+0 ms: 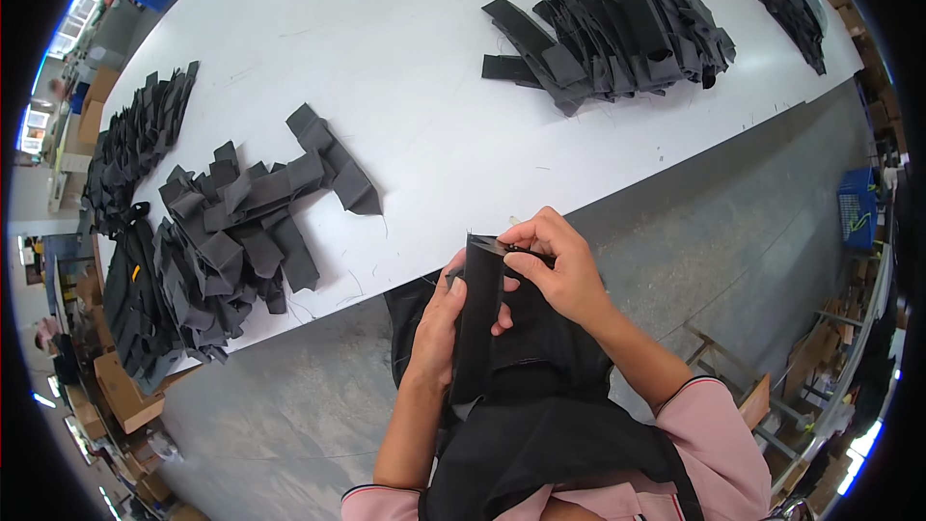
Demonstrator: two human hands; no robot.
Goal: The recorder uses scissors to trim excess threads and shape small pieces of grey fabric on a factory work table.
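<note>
My left hand (439,328) is closed around a long, folded black fabric strip (476,323), held upright over my lap at the table's near edge. Its thumb lies along the strip's left side, and fingertips show on the right. At the strip's top end, my right hand (561,265) pinches a small dark tool (531,254). Fingers cover most of that tool, so its exact kind is hard to make out. The tool's tip meets the strip's upper corner, where loose threads stick out. A black apron covers my lap below both hands.
A white table (415,68) spans the far side. A loose heap of dark fabric pieces (241,222) lies at its left, beside another stack (145,135). Farther right sits a large pile of black strips (622,34). A blue crate (857,207) stands on the floor at right.
</note>
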